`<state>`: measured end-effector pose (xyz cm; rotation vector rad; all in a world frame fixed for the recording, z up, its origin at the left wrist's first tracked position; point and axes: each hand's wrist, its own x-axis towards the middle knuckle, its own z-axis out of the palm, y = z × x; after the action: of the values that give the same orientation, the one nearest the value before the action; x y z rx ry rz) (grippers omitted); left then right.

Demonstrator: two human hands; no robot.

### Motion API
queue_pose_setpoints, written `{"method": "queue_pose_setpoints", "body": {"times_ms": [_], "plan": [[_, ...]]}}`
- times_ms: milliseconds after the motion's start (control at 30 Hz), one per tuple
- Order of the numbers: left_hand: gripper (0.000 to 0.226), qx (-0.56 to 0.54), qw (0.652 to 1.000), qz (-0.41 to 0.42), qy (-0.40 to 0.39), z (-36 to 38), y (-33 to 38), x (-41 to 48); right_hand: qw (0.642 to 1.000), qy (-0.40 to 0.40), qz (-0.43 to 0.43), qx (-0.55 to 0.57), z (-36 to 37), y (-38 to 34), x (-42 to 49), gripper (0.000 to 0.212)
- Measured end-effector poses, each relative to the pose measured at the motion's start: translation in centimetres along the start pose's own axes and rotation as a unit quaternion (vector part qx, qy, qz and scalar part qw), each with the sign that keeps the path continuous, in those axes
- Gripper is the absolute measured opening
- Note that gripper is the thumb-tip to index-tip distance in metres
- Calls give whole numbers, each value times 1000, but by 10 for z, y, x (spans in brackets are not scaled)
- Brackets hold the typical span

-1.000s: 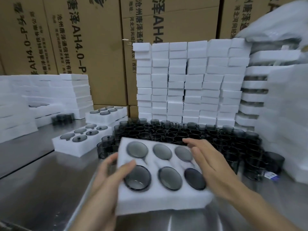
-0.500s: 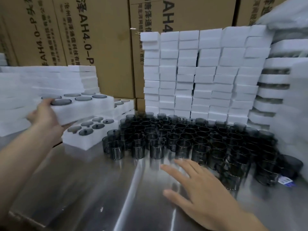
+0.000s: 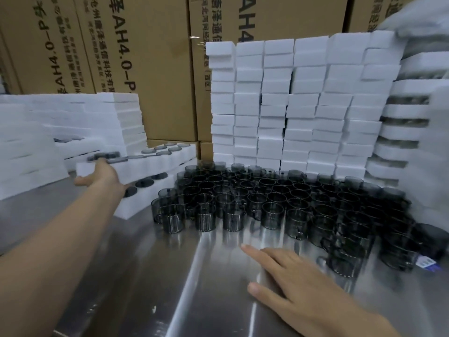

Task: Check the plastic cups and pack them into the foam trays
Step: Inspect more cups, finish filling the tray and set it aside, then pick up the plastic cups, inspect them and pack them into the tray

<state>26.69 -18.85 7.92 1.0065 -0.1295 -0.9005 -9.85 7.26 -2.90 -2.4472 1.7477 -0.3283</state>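
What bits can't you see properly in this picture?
All in the head view:
- Back cups: hidden behind the front rows, so no count is possible.
- Lower tray: partly covered by the held tray and the left hand.
- Label: too small and blurred to read.
- Print on the boxes: cut off by the top edge and the foam stack.

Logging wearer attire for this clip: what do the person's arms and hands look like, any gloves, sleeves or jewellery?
No gloves on the left hand or right hand. The left forearm and right forearm are uncovered to the frame edge, with no sleeve showing. No watch, ring or wristband is visible.
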Motion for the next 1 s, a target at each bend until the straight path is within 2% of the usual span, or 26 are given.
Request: {"method": "queue_pose_setpoints", "body": {"times_ms": [133, 233, 300, 367, 467, 600, 667, 833, 1000], "plan": [[74, 28, 1000, 4, 6, 0, -17, 15, 1000, -13, 7, 6, -2, 0, 1, 68], [84, 158, 986, 32, 30, -1, -25, 20, 1000, -11, 3, 10, -2, 2, -2, 67], [85, 237, 968, 81, 13, -5, -27, 14, 1000, -9, 2, 11, -3, 3, -2, 68], [79, 294, 940, 174, -11, -15, -32, 3, 1000, -13, 2, 16, -1, 3, -1, 68], [74, 353, 877, 320, -63, -33, -49, -7, 1000, -10, -1, 19, -1, 5, 0, 67], [84, 411, 815, 398, -91, -56, -62, 5, 999, 0, 2, 32, -3, 6, -1, 65], [88, 444, 788, 415, -100, -65, -65, 16, 999, 3, 7, 40, -6, 5, -1, 66], [93, 449, 771, 436, -118, -70, -70, 30, 997, 28, 39, 61, -13, 10, 0, 66], [69, 474, 745, 457, -101, -66, -76, 49, 991, 77, 64, 87, -17, 13, -1, 64]]}}
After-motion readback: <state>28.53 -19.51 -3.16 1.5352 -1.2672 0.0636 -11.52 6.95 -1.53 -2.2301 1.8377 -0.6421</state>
